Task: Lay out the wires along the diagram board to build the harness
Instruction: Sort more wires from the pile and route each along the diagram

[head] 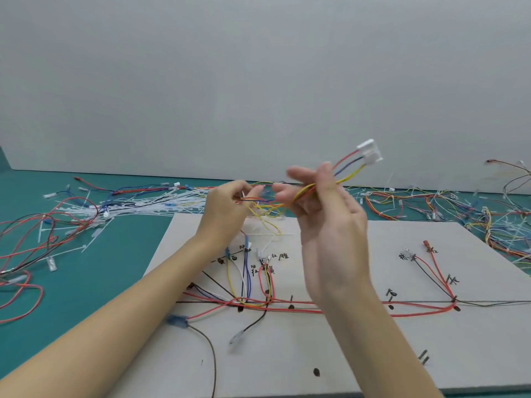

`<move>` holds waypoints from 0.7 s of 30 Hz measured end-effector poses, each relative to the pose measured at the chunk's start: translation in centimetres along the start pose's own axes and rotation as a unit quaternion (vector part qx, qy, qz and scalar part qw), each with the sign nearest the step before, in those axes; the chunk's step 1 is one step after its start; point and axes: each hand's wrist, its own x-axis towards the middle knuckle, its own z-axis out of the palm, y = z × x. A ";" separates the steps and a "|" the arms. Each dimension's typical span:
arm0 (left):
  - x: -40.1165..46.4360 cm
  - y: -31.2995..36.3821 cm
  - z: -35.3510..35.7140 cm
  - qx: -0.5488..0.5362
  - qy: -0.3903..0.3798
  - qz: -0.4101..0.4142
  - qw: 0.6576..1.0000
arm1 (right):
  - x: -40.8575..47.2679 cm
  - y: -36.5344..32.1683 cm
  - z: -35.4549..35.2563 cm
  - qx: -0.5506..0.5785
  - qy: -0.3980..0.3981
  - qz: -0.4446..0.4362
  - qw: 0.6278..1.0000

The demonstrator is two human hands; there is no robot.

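Overhead, both hands pinching thin coloured wires [290,202], white blocky connector [370,151].

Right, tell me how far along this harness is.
Done: several wires already lie along the board, with branches up to the labels at left and right.
In hand: both hands hold a small bundle above the board; the right hand pinches it near its white connector, the left hand grips the other end.
Left: laying this bundle down. More loose wires wait on the mat.

The diagram board [359,354] bears handwritten Chinese wire labels, including 红 and 黄.
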 end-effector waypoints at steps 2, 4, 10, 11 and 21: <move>0.2 -1.0 -0.8 0.020 0.005 0.006 1.000 | 1.1 -0.5 -1.1 0.067 0.038 0.061 0.995; 0.3 -1.5 -1.5 0.063 -0.017 0.021 0.998 | 2.0 -0.6 -2.1 0.103 0.076 0.106 0.986; 1.6 -1.8 -3.8 0.146 -0.111 0.090 0.979 | 4.4 -0.7 -5.3 0.216 0.150 0.157 0.952; 1.7 -2.1 -4.2 0.150 -0.109 0.084 0.979 | 4.9 -0.9 -5.9 0.234 0.157 0.161 0.946; 1.8 -3.2 -4.7 0.218 -0.119 0.060 0.967 | 5.5 0.6 -7.9 0.187 0.192 0.234 0.935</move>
